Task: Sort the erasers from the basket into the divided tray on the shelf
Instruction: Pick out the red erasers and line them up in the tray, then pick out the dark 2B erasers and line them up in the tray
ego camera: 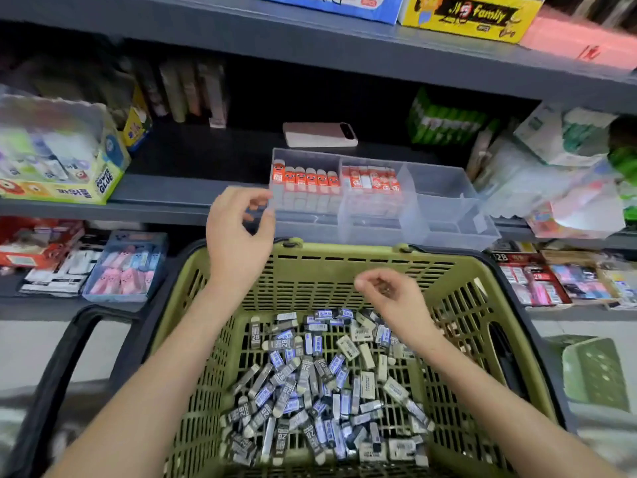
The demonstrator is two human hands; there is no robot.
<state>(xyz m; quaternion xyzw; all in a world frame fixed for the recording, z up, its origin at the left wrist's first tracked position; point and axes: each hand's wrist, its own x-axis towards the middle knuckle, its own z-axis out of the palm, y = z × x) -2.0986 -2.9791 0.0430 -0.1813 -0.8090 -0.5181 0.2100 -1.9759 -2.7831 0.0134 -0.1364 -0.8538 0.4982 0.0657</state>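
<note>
Basket [462, 298]: green slatted plastic, black handle [51, 374] folded down on the left. Its floor holds a loose heap of erasers [310, 384] with grey, black and blue-white sleeves, many marked 2B, lying at all angles.

Tray [444, 215]: clear plastic, divided, on the shelf [193, 188] just behind the basket's far rim and overhanging the shelf edge.
- Left compartment: a row of orange-sleeved erasers [305, 177] standing side by side, face print on each.
- Middle compartment: a packed row of orange-and-white erasers [374, 181].
- None of the grey/blue erasers show in the tray.

Left hand [238, 229]: raised at the tray's left front corner. Fingers loosely curled, thumb and forefinger apart. Can't tell if it touches the tray wall.

Right hand [389, 291]: over the basket's far end, above the heap and apart from it. Fingers curled in toward the palm. Can't tell if they pinch anything, too blurred.

Elsewhere on the shelf: phone [320, 134] lying flat behind the tray, and a glue box [62, 160] at far left.
</note>
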